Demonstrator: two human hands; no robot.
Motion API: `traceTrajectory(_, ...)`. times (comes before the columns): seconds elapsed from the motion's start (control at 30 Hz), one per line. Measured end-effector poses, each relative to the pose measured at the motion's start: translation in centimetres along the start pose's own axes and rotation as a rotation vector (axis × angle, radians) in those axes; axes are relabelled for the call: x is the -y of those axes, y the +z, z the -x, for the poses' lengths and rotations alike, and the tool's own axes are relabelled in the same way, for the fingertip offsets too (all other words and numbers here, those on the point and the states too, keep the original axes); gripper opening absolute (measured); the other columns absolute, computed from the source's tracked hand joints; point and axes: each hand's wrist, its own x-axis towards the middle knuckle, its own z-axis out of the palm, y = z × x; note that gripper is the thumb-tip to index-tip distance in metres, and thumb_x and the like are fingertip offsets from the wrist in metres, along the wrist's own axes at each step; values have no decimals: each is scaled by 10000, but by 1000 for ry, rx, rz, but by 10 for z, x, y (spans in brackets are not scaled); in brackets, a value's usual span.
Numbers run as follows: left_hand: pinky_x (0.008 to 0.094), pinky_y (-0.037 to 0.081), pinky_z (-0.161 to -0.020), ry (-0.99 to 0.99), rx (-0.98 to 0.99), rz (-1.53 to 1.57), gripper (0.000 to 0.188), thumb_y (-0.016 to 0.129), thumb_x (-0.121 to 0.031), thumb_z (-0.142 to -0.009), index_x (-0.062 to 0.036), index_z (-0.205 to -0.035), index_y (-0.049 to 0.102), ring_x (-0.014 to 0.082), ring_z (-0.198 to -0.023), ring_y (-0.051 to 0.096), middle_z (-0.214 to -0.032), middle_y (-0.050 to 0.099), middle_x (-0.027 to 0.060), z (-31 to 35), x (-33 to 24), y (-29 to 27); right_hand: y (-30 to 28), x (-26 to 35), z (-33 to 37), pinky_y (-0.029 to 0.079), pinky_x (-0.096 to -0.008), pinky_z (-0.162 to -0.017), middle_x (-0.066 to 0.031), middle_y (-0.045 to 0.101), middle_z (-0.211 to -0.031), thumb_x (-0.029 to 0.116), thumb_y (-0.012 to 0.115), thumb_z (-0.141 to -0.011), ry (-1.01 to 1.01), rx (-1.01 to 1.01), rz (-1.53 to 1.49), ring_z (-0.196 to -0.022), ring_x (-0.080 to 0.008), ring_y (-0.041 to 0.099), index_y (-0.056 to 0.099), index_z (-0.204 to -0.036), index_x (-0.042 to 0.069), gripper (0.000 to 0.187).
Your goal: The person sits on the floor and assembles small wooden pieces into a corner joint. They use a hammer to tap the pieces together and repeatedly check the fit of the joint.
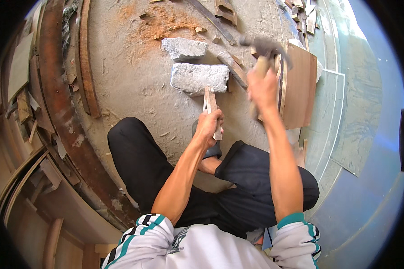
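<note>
My left hand (209,124) is closed around a short wooden strip (210,101), whose far end rests at the near edge of a rough whitish block (199,78). A pale sliver shows along the strip's left side; whether it is a separate piece I cannot tell. Up and to the right, my right hand (262,87) grips a hammer by its wooden handle. The dark hammer head (265,46), smeared by motion, is raised clear of the strip. A second whitish block (184,48) lies just beyond the first.
A plywood panel (299,87) stands right of my right hand, with glass sheets (359,94) beyond it. Long brown planks (58,85) run along the left. Orange sawdust (166,24), wood offcuts (201,30) and a long strip (213,21) lie ahead. My bent legs frame the near floor.
</note>
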Motion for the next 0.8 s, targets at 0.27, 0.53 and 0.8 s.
traceTrajectory(0.27, 211, 375, -395, 19, 8, 49, 283, 567, -103, -849, -114, -1125, 503, 61, -529, 410, -755, 472, -23, 1, 2, -1, -10, 1, -15, 451, -356, -388, -87, 575, -611, 94, 578, -830, 135, 6, -132, -437, -185, 557, 545, -941, 28, 134)
traceTrajectory(0.53, 219, 372, -398, -40, 39, -41, 254, 553, -130, -881, -115, -1132, 512, 71, -517, 430, -761, 492, -16, -7, 3, -6, 9, -2, 5, 524, -496, -827, -266, 682, -958, 93, 561, -769, 137, 388, 229, -898, -446, 663, 651, -1047, 61, 294)
traceTrajectory(0.8, 223, 371, -404, -36, 79, -46, 252, 540, -155, -906, -111, -1152, 501, 76, -510, 436, -768, 499, -24, -13, 19, -4, 45, -53, 13, 527, -501, -718, -256, 654, -880, 77, 510, -838, -206, 199, 456, -767, -408, 663, 594, -995, 14, 188)
